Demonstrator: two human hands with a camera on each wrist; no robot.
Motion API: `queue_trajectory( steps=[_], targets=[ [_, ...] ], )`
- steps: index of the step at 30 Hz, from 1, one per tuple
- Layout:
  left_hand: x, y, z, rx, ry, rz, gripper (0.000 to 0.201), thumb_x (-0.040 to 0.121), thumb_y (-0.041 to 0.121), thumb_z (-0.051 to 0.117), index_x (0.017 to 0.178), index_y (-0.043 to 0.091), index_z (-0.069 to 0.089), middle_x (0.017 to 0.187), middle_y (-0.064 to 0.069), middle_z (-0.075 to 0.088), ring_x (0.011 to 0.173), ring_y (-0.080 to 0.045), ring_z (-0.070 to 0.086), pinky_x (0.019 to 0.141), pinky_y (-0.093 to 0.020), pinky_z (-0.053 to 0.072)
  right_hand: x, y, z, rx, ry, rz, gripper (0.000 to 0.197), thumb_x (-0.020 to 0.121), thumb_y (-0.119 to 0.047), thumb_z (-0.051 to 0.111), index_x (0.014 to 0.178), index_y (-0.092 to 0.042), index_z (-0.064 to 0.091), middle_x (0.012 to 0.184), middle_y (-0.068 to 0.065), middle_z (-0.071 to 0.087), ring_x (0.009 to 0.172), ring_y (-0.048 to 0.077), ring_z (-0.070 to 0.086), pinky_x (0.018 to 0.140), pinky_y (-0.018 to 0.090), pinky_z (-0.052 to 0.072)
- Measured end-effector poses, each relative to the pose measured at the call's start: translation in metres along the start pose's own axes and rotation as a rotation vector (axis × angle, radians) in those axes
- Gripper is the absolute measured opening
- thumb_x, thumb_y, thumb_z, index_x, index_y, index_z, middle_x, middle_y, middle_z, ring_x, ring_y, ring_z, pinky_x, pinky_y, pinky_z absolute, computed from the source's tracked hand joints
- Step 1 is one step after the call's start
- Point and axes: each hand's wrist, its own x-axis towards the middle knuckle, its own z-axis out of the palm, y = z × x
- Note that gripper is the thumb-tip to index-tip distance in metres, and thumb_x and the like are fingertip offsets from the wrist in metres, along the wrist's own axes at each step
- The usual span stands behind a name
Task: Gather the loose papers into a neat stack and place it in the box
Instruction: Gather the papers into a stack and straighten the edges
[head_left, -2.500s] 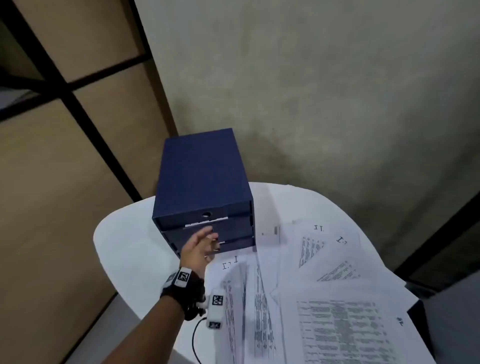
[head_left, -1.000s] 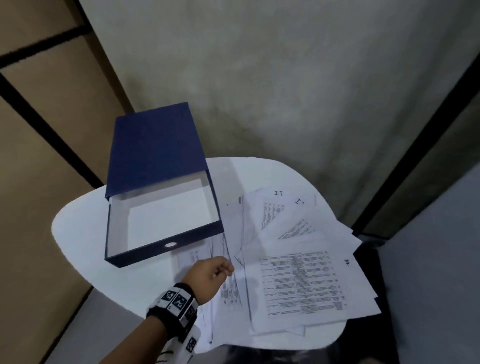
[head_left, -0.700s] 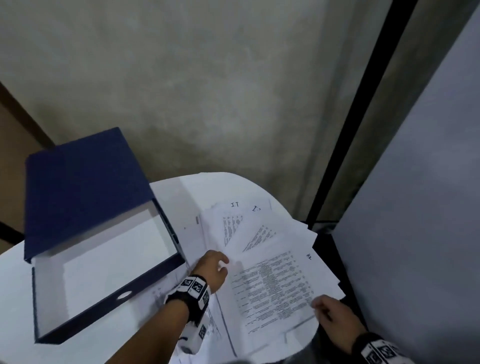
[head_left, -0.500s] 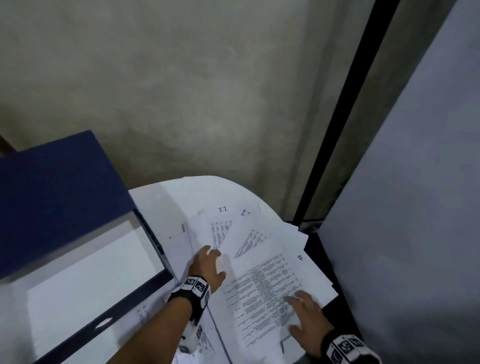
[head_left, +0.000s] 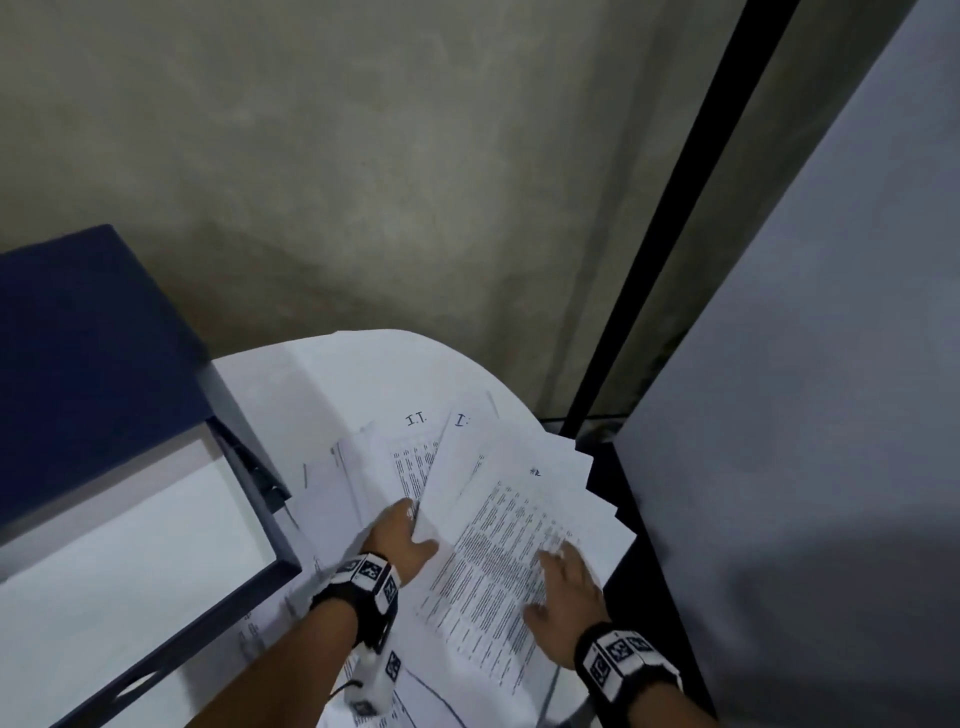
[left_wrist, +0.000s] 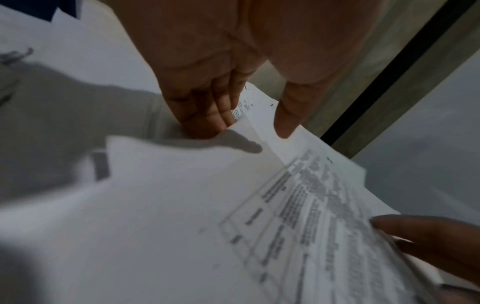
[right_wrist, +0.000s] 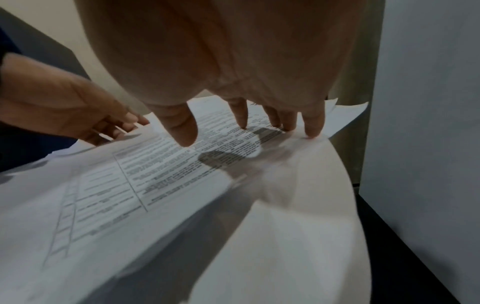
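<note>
Navy box (head_left: 254, 488) open, papers (head_left: 498, 545) beside it, left hand (head_left: 400, 540), right hand (head_left: 563, 592) touching them

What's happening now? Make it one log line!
step: gathering | loose papers: fanned out, unstacked | left hand: at their left edge | right hand: flat on top sheet | blue box drawer: open

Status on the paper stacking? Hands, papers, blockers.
Left hand open, fingers at edge of papers; right hand open, fingertips pressing top sheet. Papers fanned on table, unstacked. Box open at left, nothing seen blocking.
</note>
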Motion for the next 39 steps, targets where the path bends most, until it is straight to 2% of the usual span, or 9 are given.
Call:
queue_trajectory(
  steps=[5, 11, 17, 20, 22, 28, 31, 35, 39],
  targets=[
    [0.015, -0.025, 0.022, -0.186, -0.066, -0.062, 0.071, 0.063, 0.051, 0.076, 0.123, 0.022, 0.053, 0.118, 0.001, 0.062, 0.101, -0.015, 0.063, 0.093, -0.034, 0.052, 0.02, -0.01, -0.001, 0.042, 0.086, -0.092, 0.074, 0.087, -0.044, 0.047, 0.151, -0.023, 0.017, 0.163, 0.002, -0.012, 0.151, 0.024, -0.005, 0.121, 0.047, 0.009],
    [0.002, -0.015, 0.018, -0.281, -0.128, -0.109, 0.044, 0.078, 0.026, 0.077, 0.112, 0.025, 0.049, 0.111, 0.004, 0.066, 0.101, -0.014, 0.062, 0.092, -0.032, 0.049, 0.019, -0.018, 0.004, 0.23, 0.27, 0.244, 0.081, 0.087, -0.038, 0.052, 0.151, -0.013, 0.009, 0.161, 0.015, 0.0, 0.15, 0.031, 0.003, 0.12, 0.048, 0.015],
    [0.0, -0.015, 0.015, -0.161, -0.123, -0.079, 0.07, 0.079, 0.036, 0.069, 0.139, 0.017, 0.038, 0.137, 0.001, 0.051, 0.119, -0.019, 0.054, 0.099, -0.032, 0.047, 0.025, -0.021, 0.003, 0.408, 0.21, -0.03, 0.076, 0.086, -0.032, 0.057, 0.148, -0.025, 0.013, 0.163, 0.0, -0.006, 0.14, 0.027, 0.031, 0.113, 0.034, 0.032],
    [-0.003, -0.013, 0.011, -0.188, -0.052, -0.025, 0.053, 0.087, 0.012, 0.066, 0.134, 0.017, 0.042, 0.126, 0.001, 0.056, 0.096, -0.01, 0.059, 0.068, -0.008, 0.046, 0.027, -0.01, -0.004, 0.466, 0.337, -0.002, 0.074, 0.086, -0.028, 0.062, 0.144, -0.028, 0.017, 0.161, 0.003, 0.003, 0.142, 0.029, 0.028, 0.113, 0.035, 0.032],
    [-0.005, -0.007, 0.006, -0.231, 0.02, 0.042, 0.051, 0.087, 0.008, 0.065, 0.133, 0.017, 0.044, 0.115, 0.0, 0.06, 0.093, -0.014, 0.06, 0.062, -0.008, 0.044, 0.028, -0.005, -0.012, 0.645, 0.377, 0.063, 0.078, 0.085, -0.025, 0.067, 0.144, -0.029, 0.016, 0.156, 0.002, 0.013, 0.136, 0.027, 0.038, 0.111, 0.037, 0.036],
    [-0.01, 0.018, -0.007, -0.472, 0.014, 0.138, 0.052, 0.085, 0.014, 0.07, 0.131, 0.023, 0.046, 0.119, 0.009, 0.061, 0.11, -0.013, 0.057, 0.092, -0.03, 0.048, 0.022, 0.003, -0.05, 1.254, 0.145, 0.065, 0.06, 0.081, -0.018, 0.076, 0.136, -0.016, 0.05, 0.124, 0.002, 0.068, 0.108, 0.019, 0.067, 0.095, 0.037, 0.05],
    [-0.014, 0.024, -0.003, -0.523, -0.045, 0.095, 0.038, 0.083, 0.021, 0.073, 0.114, 0.023, 0.051, 0.109, 0.009, 0.065, 0.099, -0.009, 0.061, 0.08, -0.02, 0.047, 0.019, 0.012, -0.054, 1.29, 0.129, 0.072, 0.042, 0.085, -0.003, 0.068, 0.126, -0.011, 0.061, 0.115, 0.003, 0.073, 0.108, 0.024, 0.068, 0.1, 0.048, 0.048],
    [-0.017, 0.003, 0.005, -0.571, 0.149, -0.055, 0.018, 0.085, 0.005, 0.065, 0.094, 0.019, 0.057, 0.097, -0.005, 0.063, 0.094, -0.033, 0.063, 0.076, -0.027, 0.048, 0.018, 0.034, -0.046, 1.266, 0.27, 0.113, 0.037, 0.088, 0.002, 0.063, 0.124, -0.009, 0.061, 0.116, 0.007, 0.07, 0.105, 0.025, 0.066, 0.101, 0.045, 0.046],
    [-0.022, -0.024, -0.005, -0.222, 0.285, -0.212, 0.041, 0.087, 0.022, 0.063, 0.125, 0.014, 0.051, 0.131, -0.01, 0.05, 0.109, -0.024, 0.055, 0.095, -0.029, 0.043, 0.018, 0.054, -0.032, 1.234, 0.325, 0.182, 0.041, 0.088, 0.001, 0.063, 0.129, -0.003, 0.056, 0.121, 0.012, 0.065, 0.115, 0.031, 0.058, 0.107, 0.046, 0.039]
  ],
)
